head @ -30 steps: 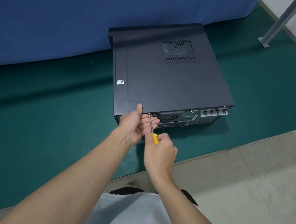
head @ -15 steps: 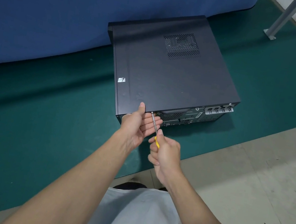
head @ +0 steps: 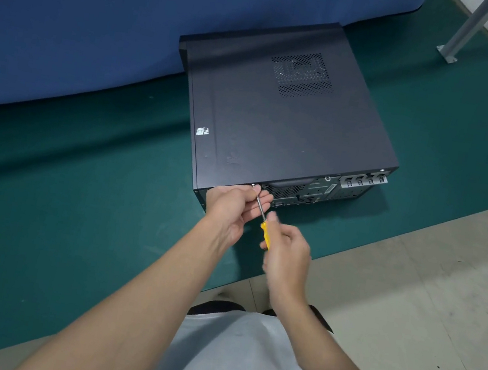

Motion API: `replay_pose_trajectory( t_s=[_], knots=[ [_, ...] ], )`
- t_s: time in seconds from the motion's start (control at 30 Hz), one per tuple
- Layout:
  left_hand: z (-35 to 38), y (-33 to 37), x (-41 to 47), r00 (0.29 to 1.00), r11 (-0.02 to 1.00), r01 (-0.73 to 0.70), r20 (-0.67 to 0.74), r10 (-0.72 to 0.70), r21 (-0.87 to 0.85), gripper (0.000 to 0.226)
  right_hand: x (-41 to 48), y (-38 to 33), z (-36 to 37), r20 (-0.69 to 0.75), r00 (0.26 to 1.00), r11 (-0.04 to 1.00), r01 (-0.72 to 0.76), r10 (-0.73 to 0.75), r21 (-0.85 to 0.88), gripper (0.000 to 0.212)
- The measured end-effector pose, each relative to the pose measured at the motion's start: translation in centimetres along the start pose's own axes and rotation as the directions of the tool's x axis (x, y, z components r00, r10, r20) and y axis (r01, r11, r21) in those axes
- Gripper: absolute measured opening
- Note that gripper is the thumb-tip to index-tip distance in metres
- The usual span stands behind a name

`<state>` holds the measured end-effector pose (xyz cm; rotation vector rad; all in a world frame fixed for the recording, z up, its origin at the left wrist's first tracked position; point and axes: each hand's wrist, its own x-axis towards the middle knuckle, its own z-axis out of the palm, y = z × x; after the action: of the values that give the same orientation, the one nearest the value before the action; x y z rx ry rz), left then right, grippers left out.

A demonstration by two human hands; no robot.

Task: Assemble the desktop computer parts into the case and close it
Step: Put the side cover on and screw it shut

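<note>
The case (head: pixel 277 120) lies lid-on on the green mat (head: pixel 74 207). Right hand (head: pixel 287 254) grips the screwdriver (head: pixel 265 230) by its handle. The shaft runs forward-left to the rear-edge screw (head: pixel 253 185). Left hand (head: pixel 230 205), nearer the case, pinches the shaft at the tip.

Count: 1 desktop computer case (head: pixel 276 132), 1 yellow-handled screwdriver (head: pixel 264 232), 1 screw (head: pixel 254 184), 2 hands: left hand (head: pixel 229 208) and right hand (head: pixel 287 254). On the case: 1 sticker (head: pixel 202 131), 2 perforated vent patches (head: pixel 301 69), 4 slot brackets (head: pixel 363 181). Surroundings: 1 green mat (head: pixel 74 207), 1 blue cloth (head: pixel 102 21), 1 metal post (head: pixel 469 25).
</note>
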<state>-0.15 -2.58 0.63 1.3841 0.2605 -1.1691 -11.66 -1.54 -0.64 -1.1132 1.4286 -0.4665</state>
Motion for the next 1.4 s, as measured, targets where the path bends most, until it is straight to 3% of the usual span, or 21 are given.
replay_pose_trajectory(
  t_s=[0.07, 0.13, 0.27, 0.4, 0.53, 0.6, 0.63, 0.67, 0.73, 0.8, 0.87, 0.9, 0.93, 0.97, 1.0, 1.03, 1.07, 1.13, 1.27, 1.33, 1.4],
  knots=[
    [0.1, -0.1, 0.0, 1.0, 1.0, -0.008, -0.013, 0.008, -0.003, 0.008, -1.1, 0.6, 0.4, -0.02, 0.938, 0.859, 0.31, -0.347, -0.408, 0.031],
    [-0.2, 0.0, 0.0, 1.0, 1.0, -0.011, 0.011, 0.011, -0.002, 0.007, -1.3, 0.7, 1.1, -0.014, 0.869, 0.756, 0.422, -0.495, -0.501, 0.029],
    [-1.3, 0.9, 0.4, 0.988, 0.994, 0.106, 0.114, -0.105, -0.002, 0.055, -1.1, 0.7, 1.6, -0.044, 0.835, 0.736, 0.457, -0.548, -0.5, 0.03],
    [-1.5, 0.9, 0.7, 0.977, 0.987, 0.156, 0.152, -0.15, -0.032, 0.053, -0.6, 1.0, 1.5, -0.059, 0.881, 0.807, 0.401, -0.47, -0.433, 0.031],
    [-1.6, 0.7, 0.9, 0.978, 0.99, 0.144, 0.157, -0.14, -0.009, 0.052, -0.2, 0.7, 1.5, -0.031, 0.956, 0.916, 0.27, -0.291, -0.296, 0.041],
    [-1.7, 0.7, 1.0, 0.978, 0.991, 0.136, 0.159, -0.134, 0.0, 0.052, -0.3, 0.6, 1.6, 0.002, 0.994, 0.994, 0.112, -0.112, -0.007, 0.04],
    [-1.8, 0.6, 1.0, 0.978, 0.991, 0.133, 0.163, -0.132, 0.002, 0.052, -0.4, 0.5, 1.8, 0.056, 0.998, 0.98, -0.007, -0.004, 0.2, 0.039],
    [-1.8, 0.6, 1.0, 0.978, 0.991, 0.131, 0.165, -0.13, 0.002, 0.052, -0.4, 0.3, 1.7, 0.143, 0.985, 0.907, -0.149, 0.099, 0.393, 0.038],
    [-1.9, 0.6, 1.0, 0.979, 0.992, 0.122, 0.164, -0.122, 0.009, 0.051, -0.2, 0.0, 1.1, 0.362, 0.902, 0.674, -0.418, 0.233, 0.609, 0.037],
    [-1.9, 0.6, 1.0, 0.981, 0.994, 0.112, 0.16, -0.113, 0.015, 0.05, 0.1, -0.2, 0.4, 0.552, 0.788, 0.46, -0.611, 0.273, 0.644, 0.037],
    [-1.8, 0.6, 0.9, 0.981, 0.994, 0.107, 0.159, -0.108, 0.016, 0.049, 0.3, -0.4, -0.1, 0.617, 0.738, 0.387, -0.672, 0.273, 0.631, 0.036],
    [-1.7, 0.6, 0.9, 0.982, 0.994, 0.105, 0.159, -0.106, 0.015, 0.049, 0.3, -0.6, 0.0, 0.587, 0.756, 0.431, -0.651, 0.289, 0.626, 0.036],
    [-1.7, 0.6, 0.9, 0.982, 0.994, 0.104, 0.157, -0.105, 0.013, 0.049, 0.2, -0.7, 0.2, 0.498, 0.812, 0.557, -0.575, 0.304, 0.599, 0.036],
    [-1.6, 0.6, 0.9, 0.983, 0.995, 0.103, 0.151, -0.104, 0.01, 0.049, 0.1, -0.6, 0.5, 0.337, 0.9, 0.767, -0.419, 0.279, 0.486, 0.036],
    [-1.6, 0.6, 0.8, 0.984, 0.995, 0.102, 0.145, -0.103, 0.011, 0.049, -0.1, -0.5, 0.9, 0.13, 0.979, 0.959, -0.181, 0.155, 0.217, 0.036],
    [-1.6, 0.6, 0.8, 0.984, 0.995, 0.103, 0.142, -0.104, 0.015, 0.049, -0.3, -0.2, 1.4, -0.015, 0.997, 0.988, 0.079, -0.082, -0.136, 0.035],
    [-1.6, 0.7, 0.7, 0.984, 0.994, 0.102, 0.142, -0.105, 0.022, 0.049, -0.4, 0.2, 1.9, -0.038, 0.945, 0.875, 0.285, -0.325, -0.392, 0.033],
    [-1.6, 0.8, 0.7, 0.985, 0.995, 0.1, 0.14, -0.103, 0.03, 0.05, -0.4, 0.4, 2.4, -0.024, 0.846, 0.738, 0.45, -0.532, -0.503, 0.029],
    [-1.5, 0.9, 0.6, 0.986, 0.994, 0.103, 0.129, -0.105, 0.024, 0.049, 0.3, 0.4, 2.5, -0.049, 0.906, 0.857, 0.378, -0.42, -0.35, 0.034],
    [-1.4, 0.9, 0.4, 0.987, 0.994, 0.103, 0.121, -0.105, 0.024, 0.049, 0.5, 0.4, 2.5, -0.042, 0.975, 0.975, 0.22, -0.22, -0.017, 0.039],
    [-1.4, 1.0, 0.2, 0.989, 0.994, 0.103, 0.108, -0.105, 0.025, 0.049, 0.3, 0.1, 2.7, 0.079, 0.997, 0.912, -0.024, -0.009, 0.41, 0.038]
  ],
)
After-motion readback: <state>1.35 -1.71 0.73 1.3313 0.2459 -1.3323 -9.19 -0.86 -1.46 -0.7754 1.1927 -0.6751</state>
